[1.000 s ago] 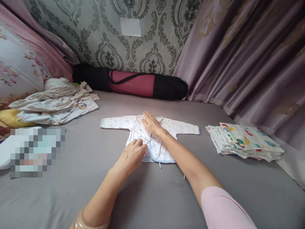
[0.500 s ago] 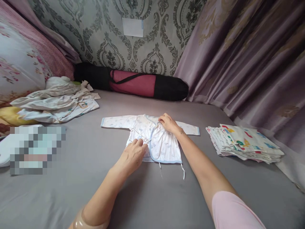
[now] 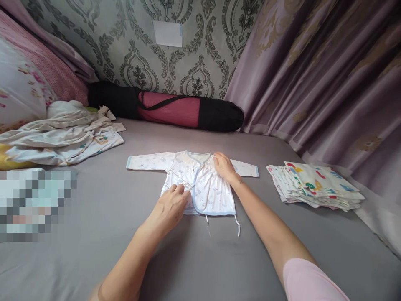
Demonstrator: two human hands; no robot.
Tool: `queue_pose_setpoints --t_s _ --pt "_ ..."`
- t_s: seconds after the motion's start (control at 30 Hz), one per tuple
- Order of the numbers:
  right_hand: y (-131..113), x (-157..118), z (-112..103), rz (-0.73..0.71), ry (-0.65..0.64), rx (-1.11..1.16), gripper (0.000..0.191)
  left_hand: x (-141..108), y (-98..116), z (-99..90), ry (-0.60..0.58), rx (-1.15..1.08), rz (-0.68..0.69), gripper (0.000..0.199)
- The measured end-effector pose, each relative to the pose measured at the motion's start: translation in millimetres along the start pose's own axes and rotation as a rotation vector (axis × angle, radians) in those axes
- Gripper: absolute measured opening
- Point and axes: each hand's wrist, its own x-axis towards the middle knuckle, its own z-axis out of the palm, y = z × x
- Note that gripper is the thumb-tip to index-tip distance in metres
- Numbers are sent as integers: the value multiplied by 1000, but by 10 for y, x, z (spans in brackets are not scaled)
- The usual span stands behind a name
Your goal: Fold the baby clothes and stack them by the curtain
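Note:
A small white baby shirt [image 3: 206,196] with a faint blue print and light-blue edging lies spread front side up, its sleeves stretched out to both sides. Two white ties hang from its lower hem. My left hand [image 3: 171,205] is at the shirt's lower left front, fingers curled and closed on the fabric; the fingertips are hidden under the knuckles. My right hand [image 3: 224,167] rests on the shirt near the right shoulder, beside the neckline, with its fingers lying over the cloth and no fold visibly gripped.
A stack of folded printed cloths [image 3: 319,186] lies at the right. Rumpled clothes [image 3: 69,133] and a blurred-out item [image 3: 40,200] are at the left. A long black and red bag [image 3: 169,108] lies along the wall, beside the curtain [image 3: 300,75]. Everything rests on a grey sheet [image 3: 94,234].
My right hand has moved from the neckline edge outward to the shoulder, its fingers flatter. My left hand stays at the lower front. The view has shifted slightly right.

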Motion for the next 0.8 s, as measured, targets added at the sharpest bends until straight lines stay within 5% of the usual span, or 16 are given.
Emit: queue_pose_setpoints --t_s 0.2,0.37,0.5,0.8 --pt "-194 -148 224 -3 -193 -60 66 -5 -14 50 36 32 20 26" --pt "-160 -113 117 13 -258 2 67 -28 -8 22 25 43 20 26" --pt "-279 -160 64 27 -248 39 68 -44 7 -16 22 43 19 28" --pt "-671 -292 298 50 -232 16 72 -38 -33 56 112 33 2 31"
